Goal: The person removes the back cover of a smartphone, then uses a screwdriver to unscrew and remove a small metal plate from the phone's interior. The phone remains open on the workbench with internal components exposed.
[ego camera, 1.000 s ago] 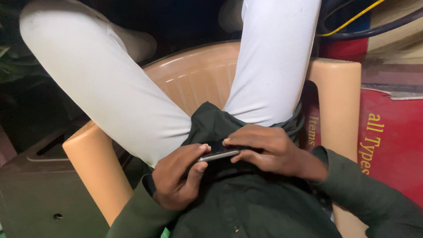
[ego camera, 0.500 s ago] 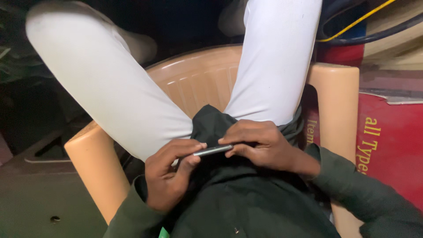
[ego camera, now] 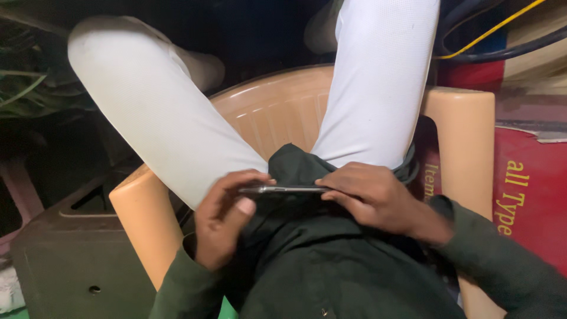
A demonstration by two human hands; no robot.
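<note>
A thin, flat, dark slab with a silvery edge, most likely a phone (ego camera: 283, 189), lies edge-on to the camera just below the centre of the frame, stretched level between the 2 hands. Only its narrow side shows, so what is on its faces cannot be told.

The left hand (ego camera: 224, 221), lower left of centre, has its fingers curled closed around the slab's left end, the thumb pressed up beneath that end. The right hand (ego camera: 372, 195), right of centre, lies over the other end with its fingers nearly straight and closed together, pinning that end from above. Gripped at both ends like this, the slab stays steady and level over the lap rather than resting on anything.

Beneath the hands a dark green shirt (ego camera: 319, 266) fills the lower middle of the frame, its hem bunched up just behind the slab. 2 legs in white trousers (ego camera: 165, 136) spread toward the upper left and upper right, leaving the seat of a tan plastic chair (ego camera: 277, 109) visible between them. A red panel with yellow lettering (ego camera: 525, 201) stands at the right edge, and a yellow cable (ego camera: 490, 29) crosses the upper right corner.
</note>
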